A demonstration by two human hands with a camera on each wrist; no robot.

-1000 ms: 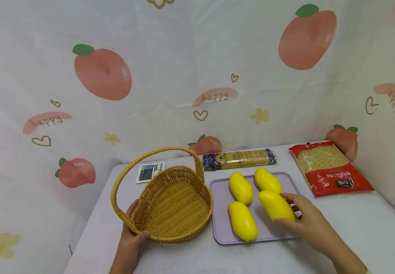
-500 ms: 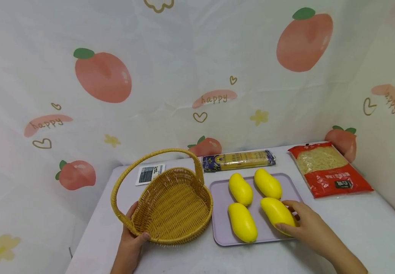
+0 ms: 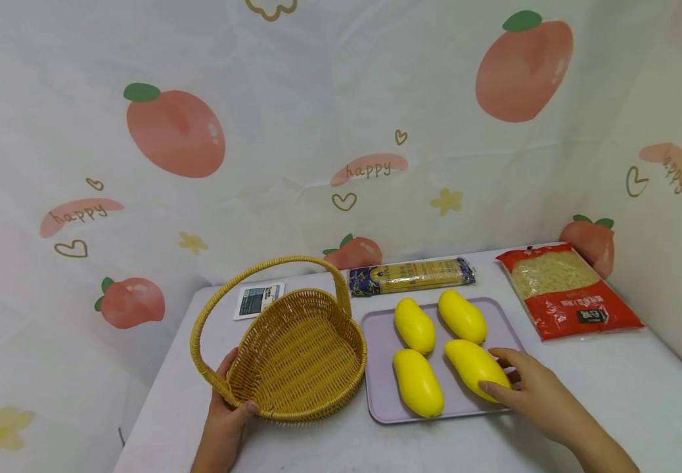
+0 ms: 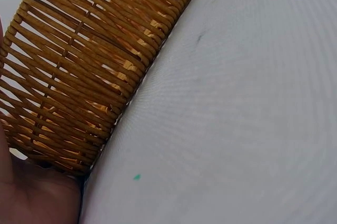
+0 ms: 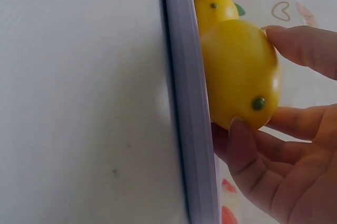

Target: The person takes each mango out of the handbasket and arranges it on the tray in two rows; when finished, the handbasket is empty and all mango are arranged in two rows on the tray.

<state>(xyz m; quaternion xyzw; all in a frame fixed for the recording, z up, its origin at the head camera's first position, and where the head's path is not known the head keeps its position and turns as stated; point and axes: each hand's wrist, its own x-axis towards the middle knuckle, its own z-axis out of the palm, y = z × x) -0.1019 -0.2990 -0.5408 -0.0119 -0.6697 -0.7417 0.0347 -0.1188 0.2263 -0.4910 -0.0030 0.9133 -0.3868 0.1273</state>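
Note:
A yellow mango [image 3: 476, 369] lies at the lower right of the lilac tray [image 3: 379, 355], and my right hand [image 3: 531, 393] holds it from the right, thumb in front and fingers behind. In the right wrist view, fingertips touch this mango [image 5: 239, 71] on opposite sides, beside the tray's rim [image 5: 192, 103]. Three more mangoes lie on the tray: a front-left mango [image 3: 419, 384], a back-left mango [image 3: 414, 326] and a back-right mango [image 3: 462, 316]. My left hand [image 3: 225, 420] grips the wicker basket [image 3: 302, 364] at its lower left, thumb over the rim. The basket has a tall arched handle.
Behind the tray lies a spaghetti packet [image 3: 412, 276]. A red bag of pasta [image 3: 568, 289] is at the back right. A small white packet [image 3: 258, 299] sits behind the basket. A printed cloth [image 3: 294, 151] hangs at the back of the white table [image 3: 329, 453].
My right hand has lowered the mango toward the front of the tray, then shifted it slightly left. The left hand and basket have stayed in place.

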